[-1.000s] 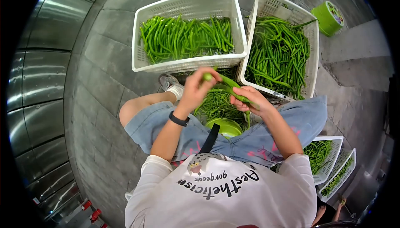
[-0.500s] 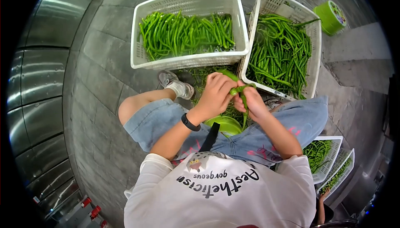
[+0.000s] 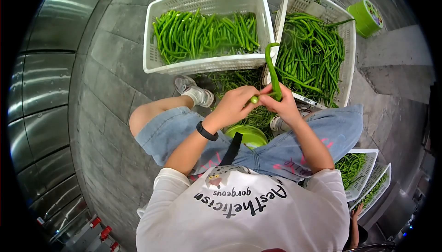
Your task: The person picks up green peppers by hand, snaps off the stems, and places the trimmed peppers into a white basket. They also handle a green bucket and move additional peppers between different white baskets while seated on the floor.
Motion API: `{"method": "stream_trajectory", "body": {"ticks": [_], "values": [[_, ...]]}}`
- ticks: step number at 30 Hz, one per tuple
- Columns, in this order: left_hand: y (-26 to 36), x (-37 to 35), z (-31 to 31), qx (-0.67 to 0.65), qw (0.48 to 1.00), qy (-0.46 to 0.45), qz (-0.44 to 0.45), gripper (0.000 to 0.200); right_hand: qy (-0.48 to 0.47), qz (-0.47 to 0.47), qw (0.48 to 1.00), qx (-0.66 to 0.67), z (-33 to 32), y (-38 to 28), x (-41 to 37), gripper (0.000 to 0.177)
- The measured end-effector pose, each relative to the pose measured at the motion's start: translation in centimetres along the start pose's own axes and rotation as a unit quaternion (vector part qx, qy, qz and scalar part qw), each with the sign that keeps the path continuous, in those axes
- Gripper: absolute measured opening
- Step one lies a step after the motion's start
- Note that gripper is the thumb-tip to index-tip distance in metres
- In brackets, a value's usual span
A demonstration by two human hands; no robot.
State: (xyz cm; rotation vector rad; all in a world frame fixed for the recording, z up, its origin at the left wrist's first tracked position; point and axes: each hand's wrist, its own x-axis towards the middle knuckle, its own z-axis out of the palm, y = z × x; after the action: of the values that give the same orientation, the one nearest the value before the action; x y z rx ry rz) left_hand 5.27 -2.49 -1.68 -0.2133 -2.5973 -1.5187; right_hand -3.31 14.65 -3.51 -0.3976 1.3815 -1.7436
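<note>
Above the space between my knees, my two hands meet at the fingertips. My left hand point(image 3: 235, 106), with a dark band on its wrist, is closed around a green chili pepper whose pale-green end point(image 3: 254, 99) pokes out by the fingertips; the rest is hidden. In my right hand point(image 3: 283, 106) a long green chili pepper point(image 3: 272, 71) is pinched, its curved tip pointing away from me toward the crates. Beneath the hands, a green bowl point(image 3: 248, 135) stands between my legs, with loose green scraps point(image 3: 237, 81) on the floor beyond it.
A white crate point(image 3: 207, 65) of lined-up chili peppers stands ahead; another white crate point(image 3: 351, 63) holds a tangled heap. A green stool-like container point(image 3: 365, 18) is at far right. Two smaller white baskets point(image 3: 366, 178) sit at lower right, where another person's hand point(image 3: 356, 212) reaches in.
The chili pepper in my right hand pointed down toward the bowl and now points away from me. The chili pepper in my left hand no longer sticks out beyond its knuckles.
</note>
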Motion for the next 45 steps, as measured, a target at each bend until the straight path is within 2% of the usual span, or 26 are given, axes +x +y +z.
{"method": "stream_trajectory", "body": {"ticks": [1,5,8,10,12,13,15,16,17,19,20,23,24,25,26,27,28,31,32,35,36,39,40,43,44,45], "values": [[-0.2,-0.1,0.1,-0.001,1.0,0.002,0.01,0.016,0.016,0.003,0.999,-0.042,0.2,-0.1,0.0,0.018],[-0.3,-0.2,0.1,-0.043,0.999,0.009,0.017,0.012,-0.002,0.077,0.989,0.127,0.0,-0.3,-0.1,0.014],[-0.3,-0.4,0.1,-0.161,0.986,0.003,-0.043,0.009,-0.028,0.09,0.965,0.246,0.2,-0.3,-0.1,0.014],[-0.6,-0.5,0.1,-0.279,0.956,-0.001,-0.096,0.011,-0.037,0.092,0.955,0.281,0.6,-0.3,-0.2,0.015],[-0.9,-0.3,0.0,-0.413,0.898,-0.001,-0.15,0.017,-0.044,0.112,0.957,0.263,0.4,0.2,-0.1,0.018],[-0.9,-0.2,-0.1,-0.435,0.886,0.023,-0.157,0.019,-0.047,0.121,0.958,0.254,0.2,0.3,0.0,0.02],[-1.0,0.0,-0.9,-0.477,0.859,0.07,-0.171,0.024,-0.06,0.199,0.977,0.047,0.0,-0.3,0.2,0.025],[-0.8,0.2,-1.5,-0.487,0.848,0.09,-0.19,0.029,-0.066,0.234,0.968,-0.058,0.0,-0.6,0.3,0.027],[-1.0,0.2,-2.1,-0.52,0.823,0.112,-0.2,0.027,-0.059,0.192,0.964,-0.177,0.2,-0.5,0.1,0.027],[-2.1,0.2,-3.0,-0.502,0.835,0.132,-0.184,0.023,-0.044,0.097,0.909,-0.403,0.6,-0.3,-0.2,0.029],[-2.3,0.0,-3.4,-0.507,0.833,0.131,-0.179,0.018,-0.04,0.077,0.918,-0.386,0.0,0.9,-0.3,0.036],[-2.4,-0.4,-3.3,-0.336,0.913,0.101,-0.209,0.014,-0.095,-0.019,0.926,-0.364,-1.5,3.1,0.1,0.039],[-1.2,-0.2,-3.1,-0.257,0.942,0.082,-0.2,0.014,-0.131,0.102,0.964,-0.207,-0.7,1.5,0.1,0.038],[-1.2,0.2,-2.4,-0.128,0.987,0.077,-0.057,0.014,-0.12,0.129,0.979,-0.106,-0.2,0.8,0.2,0.035],[-1.2,0.2,-1.2,-0.086,0.994,0.065,-0.017,0.014,-0.108,0.155,0.982,-0.004,0.2,0.4,0.2,0.032],[-0.8,0.1,-0.3,-0.044,0.997,0.052,0.023,0.016,-0.095,0.179,0.974,0.099,0.5,-0.2,0.1,0.03],[0.0,-0.1,0.0,-0.008,1.0,0.024,0.018,0.02,-0.073,0.208,0.963,0.155,0.6,-1.0,0.0,0.027],[-1.1,0.0,-0.3,0.024,0.999,0.001,-0.045,0.04,-0.103,0.26,0.948,0.153,0.0,-2.8,-0.2,0.027],[-1.9,0.1,-0.2,0.01,0.998,0.06,-0.03,0.028,-0.08,0.229,0.965,0.098,-0.2,-3.4,-0.6,0.021],[-1.4,0.5,-1.9,-0.045,0.979,0.03,-0.195,0.016,-0.052,0.125,0.988,-0.072,-1.9,-3.0,-0.2,0.013],[-1.7,0.4,-1.9,-0.061,0.977,0.013,-0.205,0.017,-0.029,0.108,0.991,-0.078,-1.7,-2.7,-0.2,0.009],[-1.5,0.1,-0.4,0.01,1.0,0.02,-0.018,0.019,0.002,0.074,0.993,-0.087,-1.2,-1.6,-0.1,0.013],[-1.3,0.0,-0.1,0.045,0.999,0.008,0.012,0.028,0.013,0.081,0.989,-0.12,-0.7,-1.9,-0.2,0.013],[-0.7,-0.3,0.8,0.168,0.983,-0.02,0.078,0.042,0.019,-0.002,0.99,-0.143,0.1,-0.1,-0.4,0.014],[-0.5,-0.4,0.8,0.169,0.983,-0.028,0.066,0.052,0.006,-0.005,0.991,-0.133,0.1,0.1,-0.5,0.016],[-0.5,-0.4,0.5,0.143,0.987,-0.037,0.063,0.049,-0.009,0.009,0.995,-0.101,0.1,-0.3,-0.6,0.016]]}}
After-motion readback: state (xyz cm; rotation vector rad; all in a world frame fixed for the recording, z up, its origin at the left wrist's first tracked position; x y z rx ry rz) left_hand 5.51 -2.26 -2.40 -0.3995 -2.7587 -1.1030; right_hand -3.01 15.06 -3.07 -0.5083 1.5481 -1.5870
